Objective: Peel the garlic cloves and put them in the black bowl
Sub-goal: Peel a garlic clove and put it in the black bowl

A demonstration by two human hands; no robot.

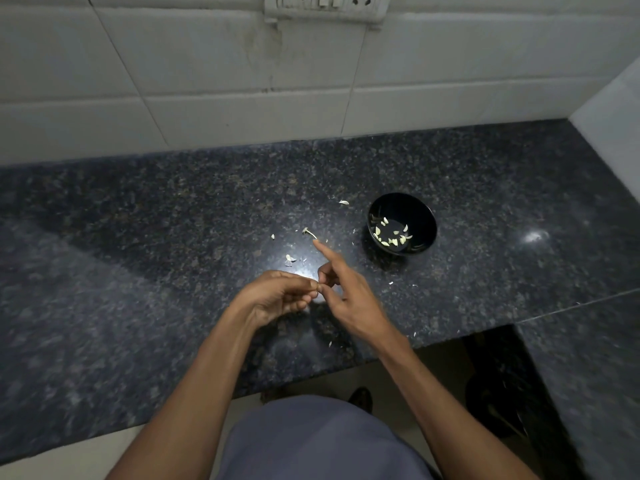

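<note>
both grips meet at one spot: your left hand (277,296) has fingers curled in, tips pinched together, and your right hand (346,292) pinches with thumb and middle finger against those tips while its index finger sticks straight out. whatever sits between them is hidden by the fingertips; going by the task it's probably a garlic clove mid-peel, but i can't confirm it.

black bowl (401,224) sits on the surface (138,237) just ahead-right of your right hand, apart from it, with several pale peeled cloves (391,237) lying in its bottom. loose skin bits (290,258) and a small stem piece (308,232) lie scattered on the surface ahead of your hands, one more flake (344,202) further back near the bowl.

step in hand: peeling, looks late in the task since no whole cloves show outside the bowl.

next move calls for stripping the skin clear with the right pinch, then a short reach right to drop the clove over the bowl rim. keep skin out of the bowl.
</note>
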